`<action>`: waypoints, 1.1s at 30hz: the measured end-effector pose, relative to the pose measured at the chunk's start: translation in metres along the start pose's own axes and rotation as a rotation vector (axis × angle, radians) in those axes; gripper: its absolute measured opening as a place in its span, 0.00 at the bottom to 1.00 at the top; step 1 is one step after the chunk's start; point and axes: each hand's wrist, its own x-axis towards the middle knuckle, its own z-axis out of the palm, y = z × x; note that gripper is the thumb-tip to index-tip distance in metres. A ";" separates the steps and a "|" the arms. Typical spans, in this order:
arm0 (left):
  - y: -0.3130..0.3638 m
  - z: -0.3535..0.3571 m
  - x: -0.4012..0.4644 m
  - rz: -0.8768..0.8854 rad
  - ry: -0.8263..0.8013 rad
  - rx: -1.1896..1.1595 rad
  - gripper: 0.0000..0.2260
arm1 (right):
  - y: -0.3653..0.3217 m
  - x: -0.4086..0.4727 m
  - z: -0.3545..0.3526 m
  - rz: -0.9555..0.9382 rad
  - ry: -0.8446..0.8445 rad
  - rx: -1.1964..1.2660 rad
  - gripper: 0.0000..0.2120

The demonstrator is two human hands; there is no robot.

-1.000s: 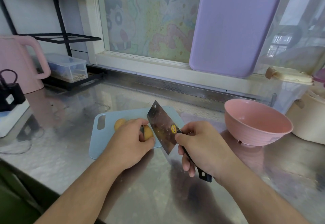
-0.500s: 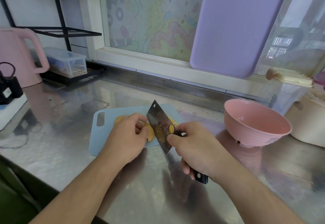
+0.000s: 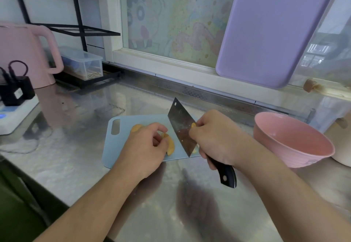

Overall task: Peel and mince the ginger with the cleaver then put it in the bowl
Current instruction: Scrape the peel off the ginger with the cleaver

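Your left hand (image 3: 144, 148) curls over ginger (image 3: 170, 145) on board (image 3: 110, 146), fingers pinning it down. Your right hand (image 3: 216, 139) grips cleaver (image 3: 181, 127) by black handle, blade tilted, tip up, lower corner touching board just right of ginger. Bowl (image 3: 296, 143) sits right of board, well apart, on steel counter (image 3: 79, 158). Kettle (image 3: 24, 51) far left of board.

Left hand (image 3: 144, 148) curled, palm down; right hand (image 3: 218, 139) fisted, gripping.
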 end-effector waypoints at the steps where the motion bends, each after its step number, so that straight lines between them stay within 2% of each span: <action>1: 0.000 0.000 0.000 0.000 -0.001 -0.001 0.06 | 0.001 0.000 0.002 -0.003 0.009 -0.007 0.14; 7: 0.000 0.001 0.000 0.004 0.019 -0.036 0.05 | 0.004 -0.006 0.007 0.007 0.027 -0.001 0.15; 11: 0.000 0.001 0.001 -0.005 0.025 -0.040 0.04 | -0.001 -0.014 0.006 0.056 -0.011 0.109 0.11; 18: 0.001 0.001 0.000 0.003 0.037 -0.027 0.05 | -0.011 -0.021 0.013 -0.016 0.002 -0.023 0.10; 25: 0.001 0.002 0.001 0.012 0.041 -0.027 0.05 | -0.014 -0.017 0.019 -0.060 -0.005 -0.141 0.14; 30: 0.001 0.001 0.001 0.011 0.046 -0.040 0.06 | -0.018 -0.019 0.021 -0.103 0.022 -0.194 0.10; 32: 0.002 0.000 0.000 0.008 0.047 -0.043 0.06 | -0.020 -0.023 0.019 -0.116 0.041 -0.205 0.12; 33: 0.002 0.001 0.001 0.007 0.048 -0.040 0.06 | -0.023 -0.028 0.020 -0.161 0.019 -0.323 0.15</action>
